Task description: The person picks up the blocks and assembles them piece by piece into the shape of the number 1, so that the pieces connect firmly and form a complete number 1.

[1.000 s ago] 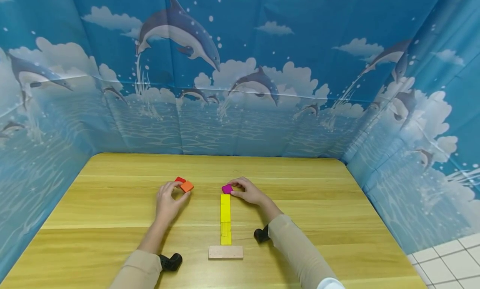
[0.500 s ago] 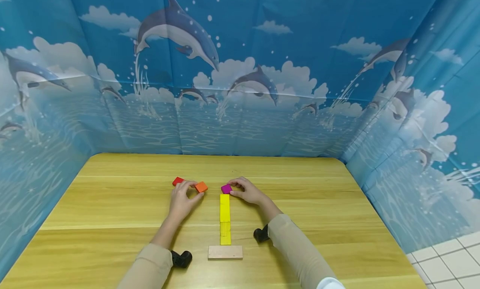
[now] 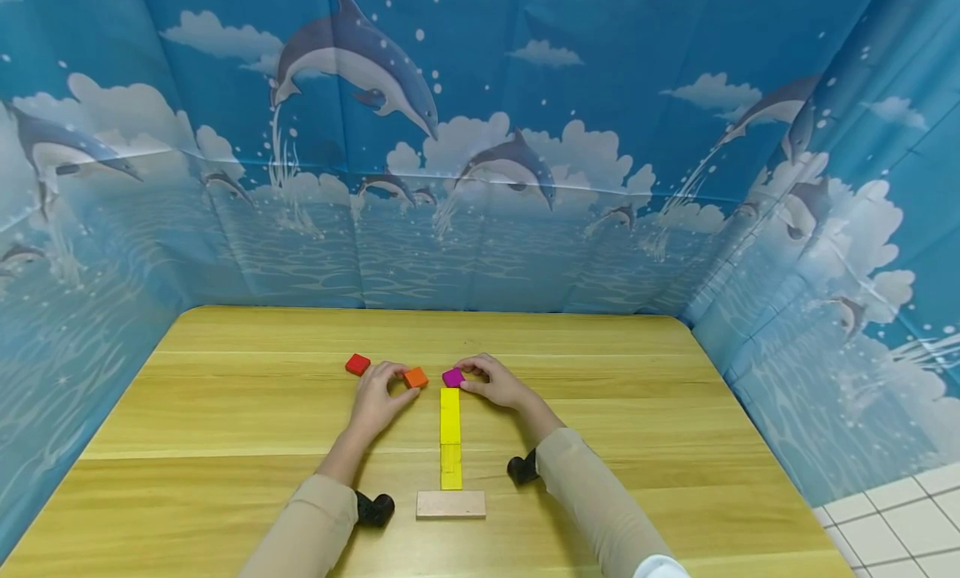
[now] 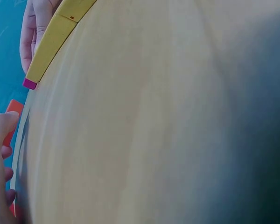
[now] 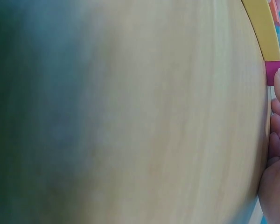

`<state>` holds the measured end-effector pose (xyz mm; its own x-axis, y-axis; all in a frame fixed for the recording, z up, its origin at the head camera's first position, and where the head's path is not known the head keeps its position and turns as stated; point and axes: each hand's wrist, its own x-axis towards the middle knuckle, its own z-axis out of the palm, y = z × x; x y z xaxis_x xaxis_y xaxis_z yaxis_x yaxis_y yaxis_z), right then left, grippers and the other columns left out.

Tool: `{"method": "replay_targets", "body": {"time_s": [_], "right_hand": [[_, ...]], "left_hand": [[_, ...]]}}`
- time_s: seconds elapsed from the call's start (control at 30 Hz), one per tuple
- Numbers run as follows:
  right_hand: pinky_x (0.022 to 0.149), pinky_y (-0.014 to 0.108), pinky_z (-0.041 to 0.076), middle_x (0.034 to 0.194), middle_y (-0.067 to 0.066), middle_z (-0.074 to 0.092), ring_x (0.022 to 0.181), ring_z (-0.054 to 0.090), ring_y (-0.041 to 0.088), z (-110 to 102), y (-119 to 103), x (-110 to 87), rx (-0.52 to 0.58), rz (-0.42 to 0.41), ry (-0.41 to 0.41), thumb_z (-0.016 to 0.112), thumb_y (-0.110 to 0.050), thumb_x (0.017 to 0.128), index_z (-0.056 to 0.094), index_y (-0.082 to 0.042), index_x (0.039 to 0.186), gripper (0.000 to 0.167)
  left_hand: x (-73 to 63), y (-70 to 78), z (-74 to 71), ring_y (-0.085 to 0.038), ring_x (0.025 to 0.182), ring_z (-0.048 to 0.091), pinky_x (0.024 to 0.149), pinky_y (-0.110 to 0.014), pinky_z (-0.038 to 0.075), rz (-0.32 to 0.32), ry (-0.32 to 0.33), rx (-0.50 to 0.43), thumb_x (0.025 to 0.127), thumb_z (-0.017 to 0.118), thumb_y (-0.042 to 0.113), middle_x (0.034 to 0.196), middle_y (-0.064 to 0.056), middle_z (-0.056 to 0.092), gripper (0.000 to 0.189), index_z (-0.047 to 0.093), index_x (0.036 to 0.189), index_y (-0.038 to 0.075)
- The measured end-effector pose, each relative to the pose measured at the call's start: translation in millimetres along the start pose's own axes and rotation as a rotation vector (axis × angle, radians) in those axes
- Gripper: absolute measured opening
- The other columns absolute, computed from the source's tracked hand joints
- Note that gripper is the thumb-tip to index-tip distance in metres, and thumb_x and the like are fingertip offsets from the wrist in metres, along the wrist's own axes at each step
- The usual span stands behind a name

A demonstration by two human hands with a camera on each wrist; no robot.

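My left hand (image 3: 375,401) pinches an orange block (image 3: 416,378) between thumb and fingers, a short gap left of a purple block (image 3: 453,378). The purple block lies at the far end of a line of yellow blocks (image 3: 450,416), and the thumb and fingers of my right hand (image 3: 498,386) hold it there. In the right wrist view the thumb touches the purple block (image 5: 272,72), which meets the yellow end. Behind my left hand lies a red block (image 3: 357,364). The left wrist view shows the thumb against the orange block (image 4: 15,106).
A pale wooden block (image 3: 451,505) lies crosswise at the near end of the yellow line. All of this is on a wood-grain table (image 3: 615,378). A blue dolphin-print curtain (image 3: 480,253) surrounds the table's back and sides.
My left hand has moved right with the orange block, away from the red block and closer to the purple one. The right hand has stayed in place on the purple block.
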<state>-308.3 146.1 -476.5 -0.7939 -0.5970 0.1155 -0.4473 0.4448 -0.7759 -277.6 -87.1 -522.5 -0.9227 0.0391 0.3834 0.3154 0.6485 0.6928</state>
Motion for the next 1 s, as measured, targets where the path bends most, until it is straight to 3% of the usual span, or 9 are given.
{"method": "replay_targets", "body": {"time_s": [0.3,1.0], "right_hand": [[0.084,0.035,0.040,0.106,0.012,0.052,0.095,0.047,0.023,8.0,34.8,8.0,-0.059,0.014,0.015,0.058,-0.015,0.089,0.056,-0.003,0.119,0.032],[0.085,0.036,0.039,0.106,0.010,0.052,0.095,0.047,0.021,7.1,36.4,8.5,-0.051,0.049,0.016,0.058,-0.017,0.090,0.056,-0.006,0.119,0.032]], "left_hand": [[3.0,5.4,8.1,-0.024,0.094,0.050,0.088,-0.045,0.035,-0.002,-0.051,0.039,0.073,0.077,0.025,0.101,-0.005,0.063,0.037,0.064,0.104,0.009],[5.6,8.3,19.2,-0.021,0.093,0.049,0.084,-0.039,0.033,0.021,-0.096,0.075,0.075,0.075,0.029,0.103,-0.001,0.064,0.036,0.065,0.105,0.011]]}}
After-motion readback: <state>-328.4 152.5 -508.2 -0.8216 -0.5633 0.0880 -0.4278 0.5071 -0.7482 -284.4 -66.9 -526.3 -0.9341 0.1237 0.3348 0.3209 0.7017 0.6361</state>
